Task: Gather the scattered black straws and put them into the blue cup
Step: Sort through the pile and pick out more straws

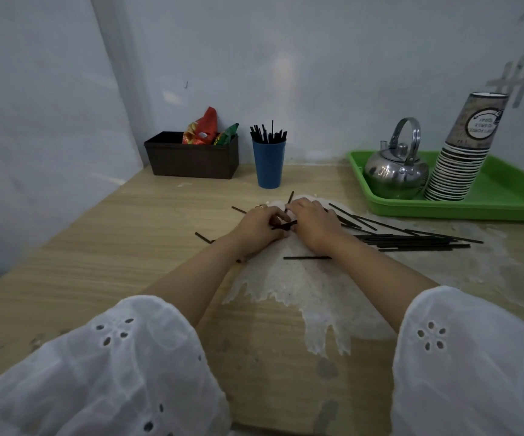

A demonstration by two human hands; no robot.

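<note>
The tall blue plastic cup (268, 166), upper centre, already holds several thin black straws (267, 133). Many scattered straws (411, 240) lie on the wooden counter (128, 247), right of centre. The left hand (259, 229) and right hand (312, 221), fingers curled, pinch a small bunch (284, 225) together at mid-frame.

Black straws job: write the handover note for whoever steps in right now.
Hands: left hand and right hand meet over the table, both pinching a small bunch of straws between them.
Done: blue cup stands upright at the back beside the brown box and already holds standing straws.
Left: the loose pile to the right of the right hand, a single straw by the right wrist, and a stray piece near the left hand. Then the held bunch goes into the cup.
</note>
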